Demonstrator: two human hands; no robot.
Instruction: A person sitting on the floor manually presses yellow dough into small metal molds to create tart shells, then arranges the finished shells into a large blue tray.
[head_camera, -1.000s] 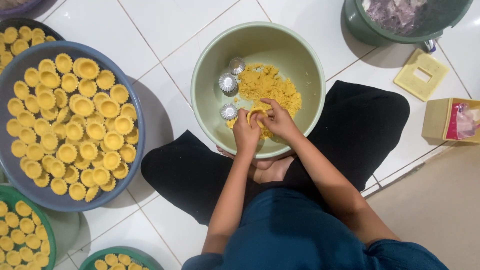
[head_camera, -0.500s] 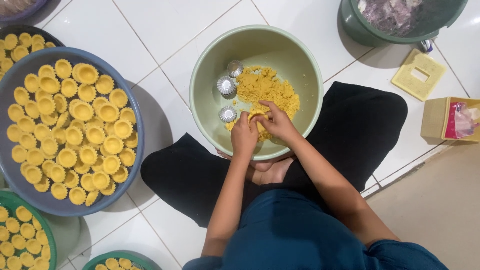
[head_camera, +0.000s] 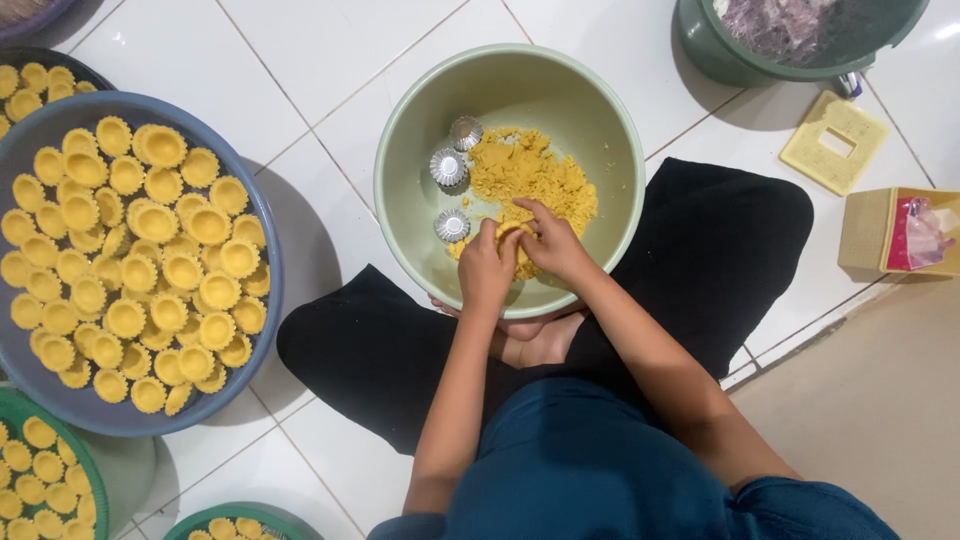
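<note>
A person sits cross-legged on a white tiled floor (head_camera: 300, 60), both hands inside a pale green bowl (head_camera: 610, 130) resting against the knees. The left hand (head_camera: 487, 268) and right hand (head_camera: 553, 243) meet at the bowl's near side, fingers curled narrowly around a small lump of yellow dough (head_camera: 513, 232) pinched between them. More crumbly dough (head_camera: 530, 175) lies in the bowl's middle, with three small fluted metal moulds (head_camera: 449, 168) just beside it. To the left, a grey-blue basin (head_camera: 262, 240) holds many shaped yellow pastry shells (head_camera: 140, 260).
</note>
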